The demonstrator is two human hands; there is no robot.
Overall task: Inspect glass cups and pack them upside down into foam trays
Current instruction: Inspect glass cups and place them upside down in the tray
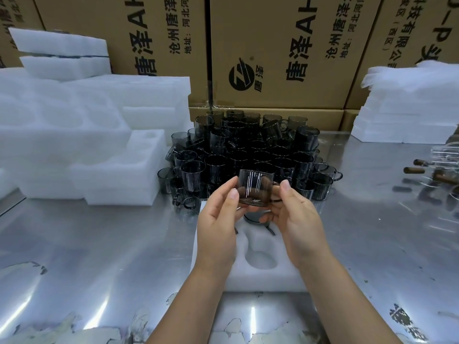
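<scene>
Above foam tray (pixel 260 279), your left hand (pixel 218 214) and right hand (pixel 295 217) both grip one glass cup (pixel 254 187) (base down, not yet inverted). Risk: fingertip hold slips during flip, cup hits cup pile (pixel 248 150).

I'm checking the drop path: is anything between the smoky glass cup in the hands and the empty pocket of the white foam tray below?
Nothing visible blocks it. The smoky glass cup, held by left hand and right hand, hangs above the white foam tray; its near pocket lies open. The far pocket looks occupied.
</scene>
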